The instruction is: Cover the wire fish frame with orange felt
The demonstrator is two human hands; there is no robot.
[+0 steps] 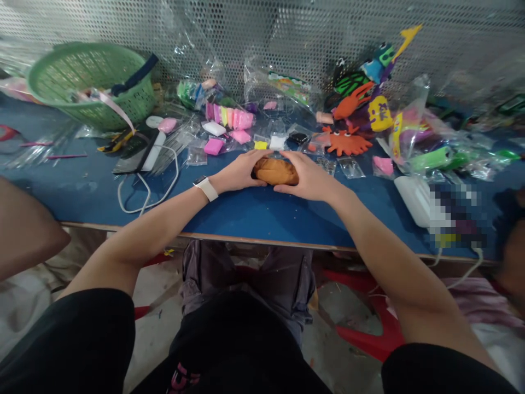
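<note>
A brown, rounded lump (276,172), which looks like modelling clay, rests on the blue table (262,216) in front of me. My left hand (241,171) is curved around its left end, thumb toward me. Around the right end wraps my right hand (309,178), its thumb along the near side. The hands do not meet, and the lump's middle shows between them. Just beyond it lie a yellow packet (260,145), a white packet (277,143) and a black packet (298,137). A bright pink packet (214,146) sits past my left hand.
A green basket (98,112) stands at the back left, near a phone-like device with a white cable (176,175). An orange crab figure (348,141) lies at the back right, before other colourful figures. A white object (412,200) lies farther right. Perforated metal (229,33) backs the table.
</note>
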